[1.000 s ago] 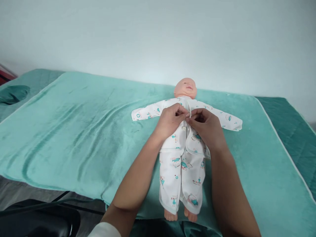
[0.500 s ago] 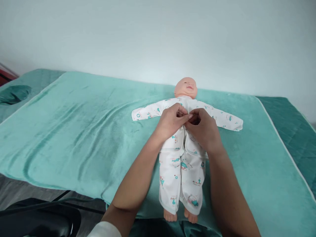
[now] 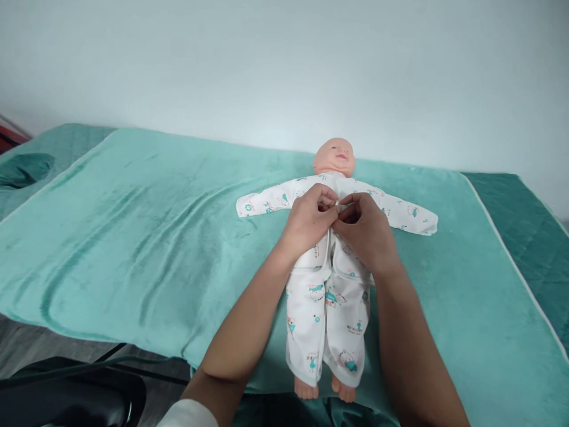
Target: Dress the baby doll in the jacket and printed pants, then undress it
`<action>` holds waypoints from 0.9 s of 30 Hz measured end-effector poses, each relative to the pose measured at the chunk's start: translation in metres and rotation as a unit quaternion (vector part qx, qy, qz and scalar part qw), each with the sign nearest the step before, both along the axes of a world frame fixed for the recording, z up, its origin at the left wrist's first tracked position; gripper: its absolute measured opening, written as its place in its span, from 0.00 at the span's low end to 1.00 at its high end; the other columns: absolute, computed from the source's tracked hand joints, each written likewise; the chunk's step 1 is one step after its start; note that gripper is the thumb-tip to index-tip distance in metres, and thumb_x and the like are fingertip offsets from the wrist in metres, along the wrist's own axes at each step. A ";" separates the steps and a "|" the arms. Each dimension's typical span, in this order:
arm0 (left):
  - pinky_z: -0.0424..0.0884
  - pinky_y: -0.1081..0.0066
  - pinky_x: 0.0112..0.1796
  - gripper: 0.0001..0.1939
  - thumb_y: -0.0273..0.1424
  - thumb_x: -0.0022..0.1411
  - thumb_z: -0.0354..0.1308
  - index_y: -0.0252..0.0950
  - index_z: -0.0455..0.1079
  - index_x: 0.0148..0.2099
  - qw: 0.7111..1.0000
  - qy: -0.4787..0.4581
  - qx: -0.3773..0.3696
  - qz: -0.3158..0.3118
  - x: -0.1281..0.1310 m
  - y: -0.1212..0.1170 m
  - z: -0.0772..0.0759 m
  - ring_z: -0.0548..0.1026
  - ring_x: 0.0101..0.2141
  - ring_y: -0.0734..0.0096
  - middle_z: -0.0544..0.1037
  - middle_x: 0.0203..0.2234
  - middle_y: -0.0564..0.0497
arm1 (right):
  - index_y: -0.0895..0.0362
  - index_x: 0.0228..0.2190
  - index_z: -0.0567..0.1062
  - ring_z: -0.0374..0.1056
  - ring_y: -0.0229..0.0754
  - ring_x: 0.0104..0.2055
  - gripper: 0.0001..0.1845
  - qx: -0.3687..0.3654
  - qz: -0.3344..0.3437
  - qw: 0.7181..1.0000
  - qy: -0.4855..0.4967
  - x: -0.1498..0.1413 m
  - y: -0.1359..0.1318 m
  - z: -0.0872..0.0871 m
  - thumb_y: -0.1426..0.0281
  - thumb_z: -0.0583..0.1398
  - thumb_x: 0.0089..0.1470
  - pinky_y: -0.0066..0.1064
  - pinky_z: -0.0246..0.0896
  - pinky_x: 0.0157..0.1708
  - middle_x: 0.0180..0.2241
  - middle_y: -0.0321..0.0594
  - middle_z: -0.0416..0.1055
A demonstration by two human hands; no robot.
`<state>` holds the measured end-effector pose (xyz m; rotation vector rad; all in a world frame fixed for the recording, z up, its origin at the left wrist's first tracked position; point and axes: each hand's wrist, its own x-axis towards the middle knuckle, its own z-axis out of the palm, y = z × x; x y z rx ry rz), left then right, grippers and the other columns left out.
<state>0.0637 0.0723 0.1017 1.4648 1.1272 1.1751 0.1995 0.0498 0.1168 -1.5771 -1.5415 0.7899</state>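
A baby doll lies on its back on a teal towel, head away from me. It wears a white printed shirt with sleeves spread out and matching trousers. My left hand and my right hand meet over the doll's chest. Both pinch the shirt's front edges together at the middle, fingers closed on the fabric. The doll's bare feet stick out at the near edge.
The towel covers a padded table with a darker green cover showing at the right and far left. A pale wall rises behind. A black object sits low at the bottom left, beside the floor.
Both hands have crept a little up the doll's chest, still pinching the shirt front. The lower shirt flaps now lie closer together.
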 end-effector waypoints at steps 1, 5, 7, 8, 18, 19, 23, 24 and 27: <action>0.69 0.72 0.36 0.07 0.24 0.58 0.59 0.38 0.68 0.39 1.000 -0.012 -0.002 -0.002 0.000 0.000 0.000 0.74 0.32 0.76 0.76 0.29 0.55 | 0.54 0.40 0.71 0.69 0.40 0.29 0.16 0.000 0.002 1.000 0.002 0.000 0.000 0.000 0.68 0.64 0.47 0.32 0.62 0.31 0.27 0.34 0.74; 0.67 0.73 0.35 0.07 0.24 0.57 0.60 0.37 0.68 0.38 0.998 -0.064 -0.028 -0.008 0.000 0.000 0.001 0.71 0.29 0.78 0.74 0.27 0.56 | 0.53 0.41 0.70 0.70 0.39 0.30 0.17 0.006 0.011 1.000 -0.004 0.001 -0.001 -0.002 0.66 0.65 0.48 0.32 0.62 0.31 0.28 0.33 0.74; 0.66 0.75 0.33 0.06 0.23 0.56 0.60 0.37 0.68 0.37 0.996 -0.084 -0.036 -0.007 0.000 0.000 0.002 0.70 0.28 0.79 0.72 0.26 0.57 | 0.53 0.41 0.69 0.70 0.39 0.29 0.17 0.010 0.018 1.000 -0.009 0.000 -0.001 -0.003 0.66 0.65 0.49 0.32 0.62 0.31 0.28 0.33 0.74; 0.65 0.75 0.33 0.06 0.22 0.56 0.60 0.37 0.68 0.36 0.995 -0.092 -0.039 -0.005 0.000 -0.001 0.003 0.70 0.28 0.79 0.72 0.26 0.57 | 0.53 0.42 0.69 0.70 0.39 0.29 0.17 0.012 0.021 1.000 -0.013 0.000 -0.001 -0.003 0.66 0.65 0.49 0.32 0.62 0.31 0.27 0.32 0.74; 0.64 0.75 0.31 0.06 0.25 0.56 0.60 0.37 0.67 0.37 0.992 -0.111 -0.053 -0.027 -0.008 0.002 0.001 0.69 0.27 0.78 0.73 0.26 0.57 | 0.52 0.45 0.69 0.69 0.39 0.30 0.20 0.014 0.039 0.998 -0.050 0.000 -0.003 0.000 0.68 0.65 0.50 0.33 0.62 0.32 0.27 0.31 0.73; 0.63 0.75 0.30 0.06 0.26 0.56 0.61 0.36 0.68 0.37 0.993 -0.098 -0.053 -0.030 -0.009 0.003 0.001 0.69 0.26 0.79 0.73 0.25 0.57 | 0.52 0.46 0.69 0.69 0.39 0.30 0.21 0.011 0.043 0.998 -0.043 0.001 -0.003 0.000 0.68 0.65 0.50 0.33 0.62 0.32 0.27 0.31 0.73; 0.61 0.76 0.29 0.04 0.29 0.57 0.61 0.36 0.69 0.36 0.999 -0.026 -0.044 -0.014 -0.011 0.002 0.005 0.67 0.25 0.79 0.72 0.24 0.57 | 0.52 0.47 0.69 0.69 0.40 0.31 0.23 -0.001 0.041 0.998 -0.038 0.005 -0.003 -0.001 0.67 0.66 0.49 0.33 0.63 0.33 0.28 0.32 0.73; 0.61 0.76 0.29 0.04 0.29 0.58 0.61 0.36 0.69 0.36 0.999 -0.015 -0.040 -0.013 -0.011 0.001 0.006 0.68 0.26 0.79 0.72 0.24 0.57 | 0.52 0.48 0.69 0.70 0.40 0.31 0.23 -0.001 0.040 0.998 -0.038 0.005 -0.003 -0.001 0.67 0.66 0.49 0.33 0.63 0.33 0.29 0.32 0.73; 0.63 0.75 0.31 0.04 0.30 0.58 0.60 0.36 0.71 0.36 1.000 0.005 -0.027 -0.014 -0.010 0.000 0.007 0.69 0.27 0.78 0.73 0.25 0.57 | 0.52 0.49 0.69 0.70 0.40 0.31 0.24 0.003 0.044 0.998 -0.039 0.005 -0.003 -0.001 0.67 0.66 0.50 0.33 0.63 0.34 0.29 0.32 0.73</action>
